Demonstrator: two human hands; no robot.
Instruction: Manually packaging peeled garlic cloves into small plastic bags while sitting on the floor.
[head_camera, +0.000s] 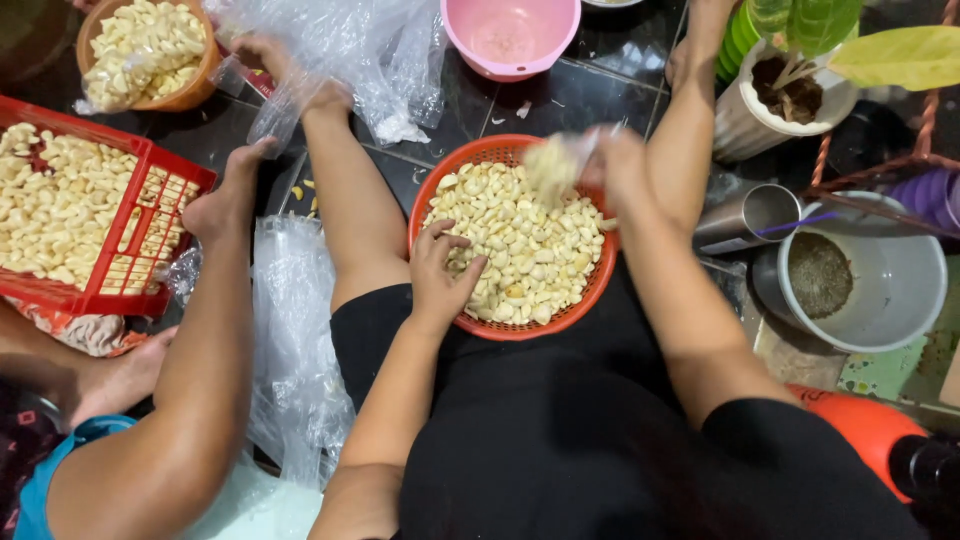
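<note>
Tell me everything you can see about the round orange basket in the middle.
The orange basket is round, looks like plastic and has a slotted mesh wall. It sits upright between the person's legs, partly on the lap, and is nearly full of pale peeled cloves. The left hand rests in the cloves near the near-left rim. The right hand hovers over the far-right rim, holding a small clear bag with some cloves inside.

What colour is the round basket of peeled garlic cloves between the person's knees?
Orange-red, seen in the head view: the round basket under both hands.
</note>
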